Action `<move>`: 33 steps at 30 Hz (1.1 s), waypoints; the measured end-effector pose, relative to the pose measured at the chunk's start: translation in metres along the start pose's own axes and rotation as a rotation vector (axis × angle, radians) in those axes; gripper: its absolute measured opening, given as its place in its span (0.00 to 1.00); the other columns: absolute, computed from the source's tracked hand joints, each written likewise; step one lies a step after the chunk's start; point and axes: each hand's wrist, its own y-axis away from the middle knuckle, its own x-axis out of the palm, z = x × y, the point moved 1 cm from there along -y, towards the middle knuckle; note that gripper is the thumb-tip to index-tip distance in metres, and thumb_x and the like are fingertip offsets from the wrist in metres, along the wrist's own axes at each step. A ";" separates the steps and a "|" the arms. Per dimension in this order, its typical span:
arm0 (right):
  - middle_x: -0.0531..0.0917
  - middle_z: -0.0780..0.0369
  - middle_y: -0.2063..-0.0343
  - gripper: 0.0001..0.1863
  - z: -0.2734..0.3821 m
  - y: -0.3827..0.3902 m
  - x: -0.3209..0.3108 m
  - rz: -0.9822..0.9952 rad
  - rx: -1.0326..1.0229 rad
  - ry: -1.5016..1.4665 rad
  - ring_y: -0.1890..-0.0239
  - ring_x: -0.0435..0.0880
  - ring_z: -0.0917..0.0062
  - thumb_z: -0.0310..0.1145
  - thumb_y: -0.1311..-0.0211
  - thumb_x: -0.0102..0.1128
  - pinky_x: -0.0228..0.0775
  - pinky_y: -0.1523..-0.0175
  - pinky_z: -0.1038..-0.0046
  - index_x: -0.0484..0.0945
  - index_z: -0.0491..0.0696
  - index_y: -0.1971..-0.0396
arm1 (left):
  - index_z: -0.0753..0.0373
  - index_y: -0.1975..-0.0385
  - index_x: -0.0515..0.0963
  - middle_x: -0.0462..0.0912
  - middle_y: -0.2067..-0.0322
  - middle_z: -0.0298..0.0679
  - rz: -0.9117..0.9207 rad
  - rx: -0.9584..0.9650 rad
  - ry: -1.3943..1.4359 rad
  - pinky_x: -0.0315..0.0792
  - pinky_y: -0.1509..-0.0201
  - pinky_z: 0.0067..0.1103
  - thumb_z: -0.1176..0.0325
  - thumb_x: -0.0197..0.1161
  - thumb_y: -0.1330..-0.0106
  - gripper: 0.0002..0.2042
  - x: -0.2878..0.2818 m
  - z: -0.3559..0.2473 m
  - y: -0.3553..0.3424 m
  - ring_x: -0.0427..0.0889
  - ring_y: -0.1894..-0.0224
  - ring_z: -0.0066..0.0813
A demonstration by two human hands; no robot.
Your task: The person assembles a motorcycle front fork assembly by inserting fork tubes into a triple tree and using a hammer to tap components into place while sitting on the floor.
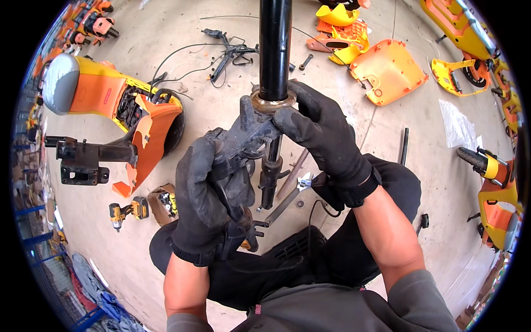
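Observation:
A front fork stands before me, its black steering tube (pixel 275 50) rising past the top of the picture. My left hand (pixel 194 193), in a black glove, is closed round one side of the dark fork crown (pixel 246 133). At the foot of the tube sits a greasy, brownish bearing ring (pixel 276 103). Against that ring and the crown presses my gloved right hand (pixel 326 133), thumb in front and fingers curled behind the tube. A slim fork leg (pixel 269 177) points down below the crown. My left palm and some right fingertips are hidden.
An adjustable wrench (pixel 287 200) is below the fork. To the left are a partly stripped orange scooter (pixel 97 91), a cordless drill (pixel 128 212) and a small box (pixel 160 206). Handlebars with cables (pixel 225 52) lie ahead; orange panels (pixel 390 72) lie far right.

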 end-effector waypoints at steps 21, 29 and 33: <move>0.81 0.63 0.74 0.27 -0.022 -0.006 0.000 -0.084 -0.053 0.271 0.74 0.77 0.83 0.51 0.34 0.62 0.71 0.66 0.78 0.80 0.42 0.47 | 0.66 0.58 0.77 0.81 0.67 0.39 -0.217 0.072 0.080 0.77 0.64 0.21 0.61 0.45 0.21 0.16 0.015 -0.005 -0.012 0.80 0.69 0.23; 0.85 0.54 0.61 0.30 -0.031 -0.007 -0.004 -0.165 -0.141 0.294 0.59 0.83 0.74 0.51 0.37 0.65 0.74 0.50 0.73 0.80 0.39 0.48 | 0.68 0.53 0.76 0.79 0.73 0.37 -0.152 -0.121 0.390 0.74 0.69 0.21 0.54 0.45 0.22 0.21 0.017 0.003 -0.008 0.76 0.75 0.24; 0.86 0.55 0.61 0.28 -0.022 -0.003 0.003 -0.173 0.020 0.268 0.59 0.83 0.74 0.49 0.36 0.66 0.74 0.50 0.72 0.80 0.39 0.49 | 0.69 0.50 0.75 0.78 0.76 0.37 -0.157 -0.135 0.398 0.72 0.72 0.21 0.50 0.45 0.22 0.24 0.014 0.007 -0.008 0.74 0.78 0.24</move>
